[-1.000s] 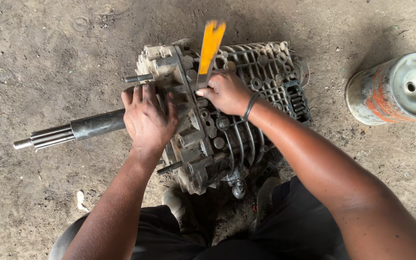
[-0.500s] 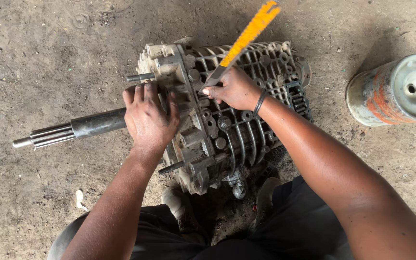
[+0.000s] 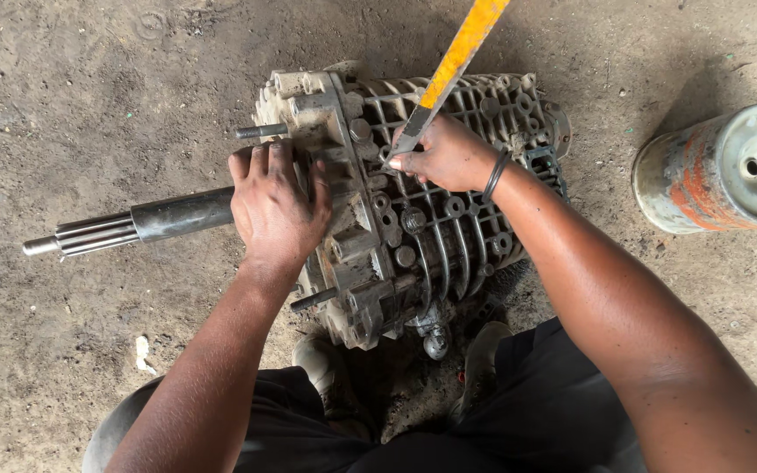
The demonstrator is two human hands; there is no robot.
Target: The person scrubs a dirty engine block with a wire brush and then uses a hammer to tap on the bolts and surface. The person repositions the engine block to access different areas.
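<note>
Item: ribbed gearbox casing [image 3: 449, 228], centre of dirt floor, shaft [image 3: 133, 228] at nine o'clock. My left hand [image 3: 275, 203] lies flat and released, bracing the flange. My right hand [image 3: 449, 156] grips the yellow-handled screwdriver [image 3: 449, 74]; best levered gently, tip seated. Can [image 3: 729, 171] at three o'clock.

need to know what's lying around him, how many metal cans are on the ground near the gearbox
1. A single metal can, orange and grey, lies on its side on the dirt at the right edge, apart from the gearbox. Others may sit outside the view.
</note>
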